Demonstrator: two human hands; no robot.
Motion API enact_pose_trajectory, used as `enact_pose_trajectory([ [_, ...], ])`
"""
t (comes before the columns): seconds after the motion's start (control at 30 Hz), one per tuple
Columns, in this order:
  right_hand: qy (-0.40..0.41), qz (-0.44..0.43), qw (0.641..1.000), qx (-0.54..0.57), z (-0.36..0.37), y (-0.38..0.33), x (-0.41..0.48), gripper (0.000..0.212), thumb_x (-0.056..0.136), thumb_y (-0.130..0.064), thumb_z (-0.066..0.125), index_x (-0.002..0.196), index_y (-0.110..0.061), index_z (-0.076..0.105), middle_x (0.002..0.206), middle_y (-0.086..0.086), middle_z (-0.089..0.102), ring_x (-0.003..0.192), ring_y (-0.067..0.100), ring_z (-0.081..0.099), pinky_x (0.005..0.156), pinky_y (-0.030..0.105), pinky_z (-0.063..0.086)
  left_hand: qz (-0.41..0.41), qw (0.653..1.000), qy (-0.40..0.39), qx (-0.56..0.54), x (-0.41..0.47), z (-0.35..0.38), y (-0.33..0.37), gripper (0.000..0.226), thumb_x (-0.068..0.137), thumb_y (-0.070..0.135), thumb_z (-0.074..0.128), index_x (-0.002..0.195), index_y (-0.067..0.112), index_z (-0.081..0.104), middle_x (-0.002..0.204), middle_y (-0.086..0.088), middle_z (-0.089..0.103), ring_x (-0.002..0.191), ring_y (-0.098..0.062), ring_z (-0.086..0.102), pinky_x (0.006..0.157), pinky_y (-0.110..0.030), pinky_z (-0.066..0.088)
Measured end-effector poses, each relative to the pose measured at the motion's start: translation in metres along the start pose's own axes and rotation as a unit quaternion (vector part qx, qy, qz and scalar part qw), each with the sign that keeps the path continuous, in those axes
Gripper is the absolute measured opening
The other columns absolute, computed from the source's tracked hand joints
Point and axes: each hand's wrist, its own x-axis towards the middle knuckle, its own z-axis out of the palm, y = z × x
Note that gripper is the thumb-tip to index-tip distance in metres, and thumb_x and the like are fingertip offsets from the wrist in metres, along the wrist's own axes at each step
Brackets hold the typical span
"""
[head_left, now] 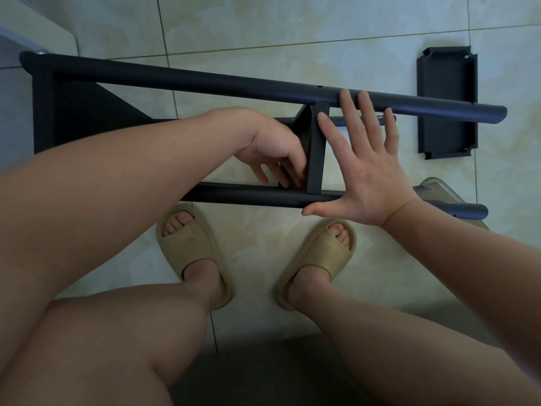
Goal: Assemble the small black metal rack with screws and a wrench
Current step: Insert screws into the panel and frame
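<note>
Head view: the black metal rack [73, 118] is laid on its side on the tiled floor [263, 30], across the upper half of the frame, ahead of the sandalled feet. It is judged to be stiff and fairly light. The painted tubes are smooth, so slipping in the palm and rolling on tile are to be expected unless the frame is braced. A hold is best taken on the far tube [205, 82] or the near tube [248, 196] close to a joint, not on the thin edges of the middle shelf panel [317, 148]. The right grip [369, 171] is spread wide at centre right with fingers straight, spanning the gap between the two tubes and holding nothing; whether it presses on them cannot be told. The left grip [272, 148] is curled downward against the left face of the middle shelf panel. Its fingertips are masked there, so whether anything is pinched cannot be told. No wrench or loose screws can be made out. A loose shelf panel [446, 104] lies apart at upper right. A clear container [433, 189] at centre right is partly covered by the near tube and the right wrist.
</note>
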Motion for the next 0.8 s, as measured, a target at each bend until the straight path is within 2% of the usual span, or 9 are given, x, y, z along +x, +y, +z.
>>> enact_pose_trajectory([
  [0.07,-0.001,0.001,1.0,0.0,-0.0003,0.0004,0.0001,0.131,0.069,-0.102,0.037,0.162,-0.013,0.017,0.168,0.024,0.006,0.155,0.046,0.003,0.119,0.071,0.006,0.0,1.0,0.001,0.011,0.0005,0.0011,-0.0002,0.019,0.089,0.025,0.069,0.107,0.022,0.075,0.106,0.005,0.077,0.109,-0.016,0.068,0.107,-0.046,0.045],
  [0.23,0.0,0.0,1.0,0.0,-0.0009,0.0004,0.0006,0.131,0.068,-0.101,0.038,0.162,-0.012,0.018,0.167,0.025,0.007,0.154,0.047,0.004,0.119,0.071,0.006,0.022,1.0,0.012,-0.008,0.0035,0.0043,0.0003,0.009,0.088,0.014,0.07,0.096,0.019,0.073,0.087,0.003,0.077,0.084,-0.013,0.07,0.097,-0.038,0.052],
  [0.3,-0.001,0.001,1.0,0.0,-0.0012,0.0002,0.0005,0.131,0.068,-0.102,0.038,0.162,-0.012,0.019,0.167,0.025,0.008,0.154,0.047,0.004,0.119,0.071,0.006,0.024,1.0,0.011,-0.014,0.0039,0.0033,0.0011,0.011,0.088,0.012,0.071,0.097,0.018,0.073,0.087,0.002,0.076,0.084,-0.013,0.07,0.098,-0.037,0.053],
  [0.47,-0.002,0.002,1.0,0.0,-0.0016,0.0002,0.0005,0.131,0.068,-0.102,0.036,0.162,-0.012,0.019,0.167,0.025,0.008,0.154,0.046,0.004,0.119,0.07,0.005,0.025,0.999,-0.006,-0.043,0.0038,0.0035,-0.0002,0.023,0.089,0.006,0.068,0.111,0.015,0.07,0.107,-0.004,0.075,0.097,-0.016,0.069,0.105,-0.038,0.049],
  [0.57,-0.001,0.0,1.0,-0.001,-0.0014,0.0004,0.0005,0.131,0.069,-0.102,0.037,0.162,-0.012,0.018,0.167,0.024,0.007,0.154,0.046,0.003,0.119,0.07,0.005,0.028,0.998,-0.016,-0.055,0.0034,0.0033,-0.0003,0.024,0.09,0.005,0.066,0.113,0.014,0.07,0.112,-0.004,0.074,0.1,-0.017,0.07,0.105,-0.039,0.049],
  [0.7,0.001,0.0,1.0,0.001,-0.0011,0.0,0.0002,0.13,0.069,-0.101,0.036,0.162,-0.012,0.017,0.167,0.024,0.007,0.154,0.046,0.004,0.119,0.07,0.005,0.013,0.999,-0.027,-0.034,0.001,0.0009,-0.001,0.015,0.091,0.016,0.066,0.105,0.019,0.073,0.104,0.0,0.077,0.097,-0.015,0.073,0.099,-0.038,0.05],
  [0.8,0.001,0.002,1.0,0.003,-0.0009,-0.0002,-0.0002,0.13,0.069,-0.102,0.035,0.162,-0.012,0.018,0.167,0.025,0.008,0.154,0.047,0.004,0.118,0.071,0.006,0.01,0.999,-0.006,-0.04,0.0046,0.0033,-0.0012,0.01,0.09,0.013,0.068,0.098,0.018,0.073,0.091,0.002,0.076,0.085,-0.013,0.07,0.096,-0.036,0.051],
])
